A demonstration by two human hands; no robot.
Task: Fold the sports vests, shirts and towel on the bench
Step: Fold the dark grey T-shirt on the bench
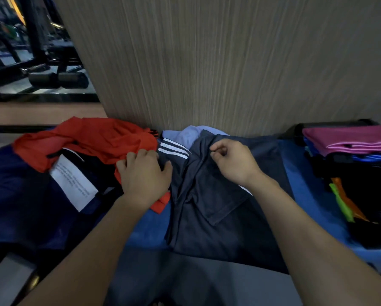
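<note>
Navy shirt (pixel 218 208) lies lengthwise away from the body, mid-surface. Right hand (pixel 233 161) pinches its far edge; left hand (pixel 144 173) presses flat beside its striped sleeve (pixel 174 149).

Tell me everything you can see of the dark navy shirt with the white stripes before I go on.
The dark navy shirt looks like smooth sports fabric, with three white stripes near its upper left. It lies partly folded and creased on the blue bench, against the wood-grain wall. The right hand pinches a fold near its top; the left hand rests at its left edge, overlapping the red garment. A light blue garment lies behind it.
</note>
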